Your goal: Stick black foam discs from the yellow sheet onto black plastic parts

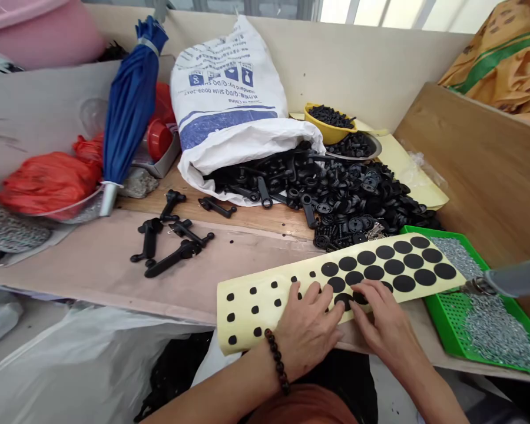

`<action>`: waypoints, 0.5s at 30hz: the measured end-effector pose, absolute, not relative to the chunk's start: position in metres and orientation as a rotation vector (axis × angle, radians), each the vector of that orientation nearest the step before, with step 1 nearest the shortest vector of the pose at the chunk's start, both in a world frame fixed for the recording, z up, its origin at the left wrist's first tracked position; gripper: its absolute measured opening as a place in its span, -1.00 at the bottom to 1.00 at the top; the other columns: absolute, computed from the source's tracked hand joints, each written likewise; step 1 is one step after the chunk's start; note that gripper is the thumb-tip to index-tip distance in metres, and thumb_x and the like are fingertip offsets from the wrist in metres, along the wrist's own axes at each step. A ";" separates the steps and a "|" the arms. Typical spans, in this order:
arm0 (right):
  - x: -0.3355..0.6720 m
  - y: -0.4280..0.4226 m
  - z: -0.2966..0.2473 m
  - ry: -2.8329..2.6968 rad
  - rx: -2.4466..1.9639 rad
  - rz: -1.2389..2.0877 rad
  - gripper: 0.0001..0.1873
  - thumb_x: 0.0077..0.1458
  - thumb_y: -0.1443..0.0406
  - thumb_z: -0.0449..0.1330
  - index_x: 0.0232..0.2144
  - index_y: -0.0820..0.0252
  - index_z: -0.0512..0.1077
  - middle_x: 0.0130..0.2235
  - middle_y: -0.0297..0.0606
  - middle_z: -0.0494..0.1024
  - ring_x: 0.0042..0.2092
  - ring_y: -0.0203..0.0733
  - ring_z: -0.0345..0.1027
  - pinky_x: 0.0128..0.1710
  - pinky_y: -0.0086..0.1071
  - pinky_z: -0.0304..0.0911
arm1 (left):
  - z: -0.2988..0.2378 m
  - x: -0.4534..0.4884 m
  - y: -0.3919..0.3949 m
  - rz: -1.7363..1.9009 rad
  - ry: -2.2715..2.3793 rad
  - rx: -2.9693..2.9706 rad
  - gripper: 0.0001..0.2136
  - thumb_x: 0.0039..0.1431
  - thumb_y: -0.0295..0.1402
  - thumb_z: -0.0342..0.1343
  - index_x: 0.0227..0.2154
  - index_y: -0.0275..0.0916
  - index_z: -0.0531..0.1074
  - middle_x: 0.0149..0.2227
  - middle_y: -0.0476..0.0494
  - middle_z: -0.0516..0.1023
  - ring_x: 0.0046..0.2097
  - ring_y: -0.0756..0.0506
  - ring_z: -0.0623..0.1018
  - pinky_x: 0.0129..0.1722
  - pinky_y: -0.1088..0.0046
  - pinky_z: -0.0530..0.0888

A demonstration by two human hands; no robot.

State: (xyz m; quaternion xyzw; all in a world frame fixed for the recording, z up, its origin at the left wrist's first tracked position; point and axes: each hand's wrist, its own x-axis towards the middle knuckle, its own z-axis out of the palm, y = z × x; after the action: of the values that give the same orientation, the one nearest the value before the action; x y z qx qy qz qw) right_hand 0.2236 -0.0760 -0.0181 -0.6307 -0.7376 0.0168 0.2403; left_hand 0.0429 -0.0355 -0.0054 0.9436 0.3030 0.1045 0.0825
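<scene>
Fingers (324,306) of the left hand (307,330) lie spread and flat on a long cream sheet of black round stickers (265,312), clenched on nothing, and a dark wooden bead bracelet (277,360) circles that wrist. Fingers (364,291) of the right hand (386,321) bunch over the larger black discs (393,266) near the sheet's front edge; with the hand covering them, it is hard to tell whether they pinch a disc or only press on it.

The sheet lies at the front edge of a pale wooden desk (70,277), right of centre, its right end just meeting a bright green plastic mesh tray (490,364) at the desk's front right corner. The tray holds a spread of small grey metal pieces (497,330), and a grey-handled tool (512,280) reaches in above it from the right.

Behind the sheet, a heap of black moulded plastic parts (357,200) spills from a white woven sack (229,100), beside a yellow bowl of small black pieces (329,121). Several black plastic levers (172,247) lie apart on the desk's left half, and a folded blue umbrella (130,112) leans near the back left corner, beside a red plastic bag (48,182).
</scene>
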 end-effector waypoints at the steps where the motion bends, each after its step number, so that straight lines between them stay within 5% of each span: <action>1: 0.225 -0.076 -0.018 -2.019 -1.736 0.032 -0.87 0.15 0.34 0.00 -0.24 0.18 0.31 -0.19 -0.09 0.41 -0.15 -0.02 0.29 -0.19 -0.19 0.27 | -0.006 0.044 -0.036 0.314 0.909 2.818 -0.66 0.19 -0.19 0.01 -0.01 -0.18 0.26 0.01 -0.22 0.32 -0.01 -0.22 0.29 -0.03 0.04 0.20; 6: 0.226 -0.071 -0.020 -2.060 -1.752 0.002 -0.87 0.11 0.39 0.00 -0.43 0.15 0.32 -0.27 -0.12 0.41 -0.23 -0.04 0.29 -0.27 -0.20 0.26 | -0.005 0.045 -0.037 0.300 0.918 2.828 -0.66 0.20 -0.21 -0.01 0.01 -0.18 0.25 0.03 -0.24 0.30 0.00 -0.23 0.29 -0.03 0.02 0.20; 15: 0.214 -0.077 -0.006 -1.971 -1.700 0.397 -0.82 0.13 0.40 -0.02 -0.50 0.12 0.20 -0.37 -0.23 0.38 -0.29 -0.13 0.28 -0.30 -0.27 0.26 | 0.000 0.047 -0.037 0.263 0.887 2.835 -0.76 0.21 -0.26 -0.04 -0.12 -0.23 0.32 0.01 -0.25 0.32 -0.02 -0.24 0.30 -0.05 0.00 0.24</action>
State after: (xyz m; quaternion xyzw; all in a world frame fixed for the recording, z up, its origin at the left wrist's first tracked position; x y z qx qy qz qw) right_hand 0.2139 -0.0773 -0.0064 -0.6250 -0.7245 0.1458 0.2514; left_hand 0.0466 -0.0375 -0.0003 0.9476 0.2965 0.0879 0.0796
